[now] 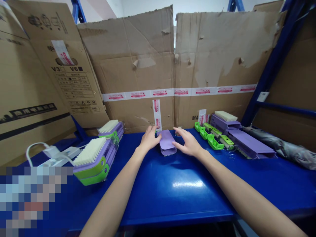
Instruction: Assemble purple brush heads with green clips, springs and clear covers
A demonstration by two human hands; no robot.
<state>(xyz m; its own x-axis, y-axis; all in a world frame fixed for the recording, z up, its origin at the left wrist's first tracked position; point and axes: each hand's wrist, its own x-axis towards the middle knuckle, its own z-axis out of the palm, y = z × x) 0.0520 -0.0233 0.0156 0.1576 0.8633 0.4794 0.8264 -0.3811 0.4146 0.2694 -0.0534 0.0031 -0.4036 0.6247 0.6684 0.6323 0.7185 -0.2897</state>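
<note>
The purple casing (168,141) lies near the back edge of the blue surface (177,200), between the left hand (150,137) and right hand (188,142), fingers parted, though whether either grips it I cannot tell, with bristled blocks (95,161) toward the left edge and green parts (215,143) toward the back right corner.

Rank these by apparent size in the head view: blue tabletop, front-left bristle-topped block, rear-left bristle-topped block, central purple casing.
1. Blue tabletop
2. Front-left bristle-topped block
3. Central purple casing and rear-left bristle-topped block: too alike to rank surely.
</note>
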